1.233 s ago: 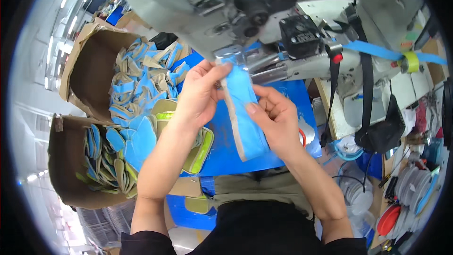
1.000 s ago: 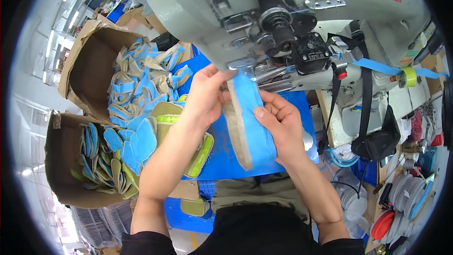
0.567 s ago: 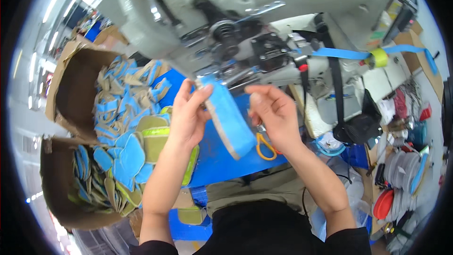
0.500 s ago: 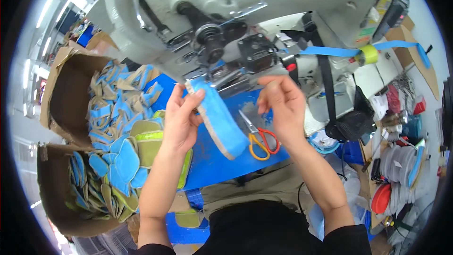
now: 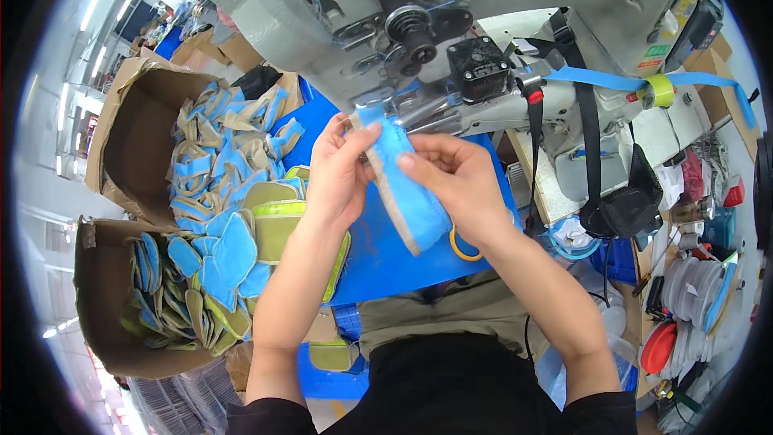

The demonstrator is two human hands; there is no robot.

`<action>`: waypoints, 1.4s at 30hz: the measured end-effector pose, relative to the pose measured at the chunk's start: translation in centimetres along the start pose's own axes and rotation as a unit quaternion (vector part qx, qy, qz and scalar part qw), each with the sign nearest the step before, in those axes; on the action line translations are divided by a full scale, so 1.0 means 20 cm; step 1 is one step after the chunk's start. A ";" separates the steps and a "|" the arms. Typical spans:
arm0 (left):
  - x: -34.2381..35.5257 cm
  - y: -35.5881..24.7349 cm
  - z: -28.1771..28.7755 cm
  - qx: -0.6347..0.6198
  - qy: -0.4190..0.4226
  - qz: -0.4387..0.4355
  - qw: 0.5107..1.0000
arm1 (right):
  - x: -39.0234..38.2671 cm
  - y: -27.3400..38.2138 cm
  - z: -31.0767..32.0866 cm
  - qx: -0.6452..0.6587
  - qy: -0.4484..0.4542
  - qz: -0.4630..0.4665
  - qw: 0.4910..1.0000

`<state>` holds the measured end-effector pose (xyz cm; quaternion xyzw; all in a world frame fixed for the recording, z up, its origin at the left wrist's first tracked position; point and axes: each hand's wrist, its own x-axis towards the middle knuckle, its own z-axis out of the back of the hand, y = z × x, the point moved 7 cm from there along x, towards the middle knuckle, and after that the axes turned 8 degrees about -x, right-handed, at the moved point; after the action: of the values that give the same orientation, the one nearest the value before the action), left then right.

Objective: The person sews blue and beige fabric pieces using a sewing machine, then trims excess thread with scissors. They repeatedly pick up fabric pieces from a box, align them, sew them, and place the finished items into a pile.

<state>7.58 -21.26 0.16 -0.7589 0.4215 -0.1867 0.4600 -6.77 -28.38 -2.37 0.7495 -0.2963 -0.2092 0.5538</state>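
Note:
A blue fabric strip with a beige edge [image 5: 409, 208] hangs between my hands, its top end close under the sewing machine's [image 5: 278, 12] needle area. My left hand [image 5: 342, 169] pinches its upper left edge between thumb and fingers. On the other side my right hand [image 5: 459, 181] is closed on the strip's right edge, thumb on the blue face. Beneath the right hand, one yellow-orange handle loop of the scissors [image 5: 455, 248] shows; the rest is covered. The blue work surface [image 5: 378, 270] lies under both hands.
To the left, a cardboard box [image 5: 121, 133] stands by a heap of blue-and-beige strips [image 5: 213, 153]. A lower box [image 5: 93, 298] holds blue and olive padded pieces. Blue tape [image 5: 592, 74] runs from a yellow roll at right. Black straps hang from the machine; spools stack at far right.
My right hand has come left and down onto the strip and now grips it. The scissors are mostly covered. The whole view has shifted, with the machine appearing farther right.

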 end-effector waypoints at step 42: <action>-0.06 -0.02 -0.01 0.000 -0.023 -0.027 0.999 | 0.00 -0.10 -0.05 0.154 -0.046 -0.099 0.982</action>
<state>7.00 -20.27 0.73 -0.7742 0.3899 -0.1815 0.4644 -5.64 -27.32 -3.92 0.8411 -0.2745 -0.2494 0.3936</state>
